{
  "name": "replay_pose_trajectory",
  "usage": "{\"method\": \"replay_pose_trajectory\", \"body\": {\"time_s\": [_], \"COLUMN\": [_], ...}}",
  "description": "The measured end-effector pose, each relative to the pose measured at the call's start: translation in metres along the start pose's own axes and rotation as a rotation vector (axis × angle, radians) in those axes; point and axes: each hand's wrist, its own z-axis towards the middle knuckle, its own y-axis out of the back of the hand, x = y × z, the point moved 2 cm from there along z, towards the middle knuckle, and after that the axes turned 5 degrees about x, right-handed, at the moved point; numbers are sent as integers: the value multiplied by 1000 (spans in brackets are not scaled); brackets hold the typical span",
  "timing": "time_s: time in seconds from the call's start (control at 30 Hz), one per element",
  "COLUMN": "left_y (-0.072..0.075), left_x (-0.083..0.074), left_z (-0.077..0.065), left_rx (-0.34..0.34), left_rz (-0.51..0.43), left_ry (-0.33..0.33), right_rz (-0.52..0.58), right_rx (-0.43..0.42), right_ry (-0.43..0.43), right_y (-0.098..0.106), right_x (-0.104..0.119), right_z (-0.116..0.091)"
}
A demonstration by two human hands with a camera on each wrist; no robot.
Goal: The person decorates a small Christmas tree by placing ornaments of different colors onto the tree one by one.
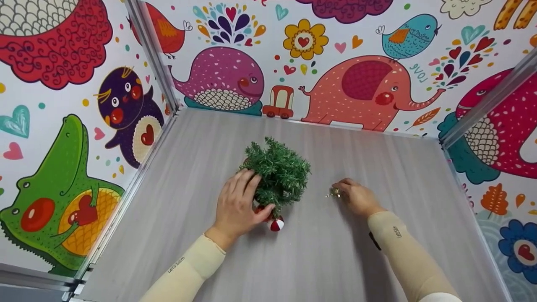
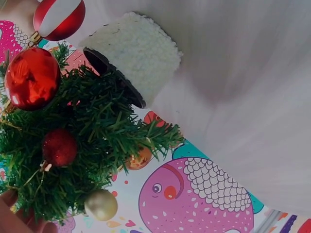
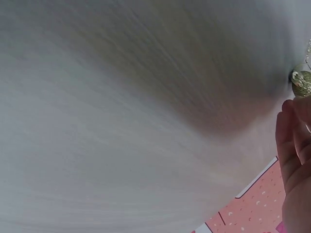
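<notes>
A small artificial Christmas tree [image 1: 280,167] stands on the table, its white fleecy pot [image 2: 141,53] showing in the left wrist view. My left hand [image 1: 238,203] grips the tree's left side, fingers among the branches and thumb low at the front. Hanging on the tree are a red-and-white bauble [image 1: 275,225], a shiny red bauble [image 2: 33,77], a dark red glittery bauble [image 2: 60,147], an orange bauble [image 2: 139,158] and a pale gold bauble [image 2: 101,205]. To the tree's right, my right hand [image 1: 358,198] pinches a small gold ornament [image 1: 335,192] low over the table.
The grey wood-grain table [image 1: 319,260] is bordered by metal rails [image 1: 153,54] at the corners and edges. Printed cartoon panels [image 1: 235,79] rise at the back and on both sides.
</notes>
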Motion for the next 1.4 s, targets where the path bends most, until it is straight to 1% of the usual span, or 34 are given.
{"method": "replay_pose_trajectory", "body": {"time_s": [0.2,0.43,0.67,0.83,1.03,1.17,1.4], "left_y": [0,0,2,2,7,10,12], "left_x": [-1,0,2,4,10,15,22], "left_z": [1,0,0,1,3,4,5], "left_rx": [8,10,10,31,75,104,127], "left_rz": [6,4,-4,-5,-29,-30,-47], "left_ry": [9,12,7,-5,-29,-43,-56], "right_rz": [23,33,44,29,28,13,7], "right_rx": [-2,-39,-43,-47,-62,-80,-107], "right_ry": [-2,3,-36,-64,-76,-73,-55], "right_y": [-4,-6,-6,-7,-7,-8,-10], "right_x": [-2,-4,-3,-2,-1,0,-1], "right_z": [2,2,2,1,0,-1,-1]}}
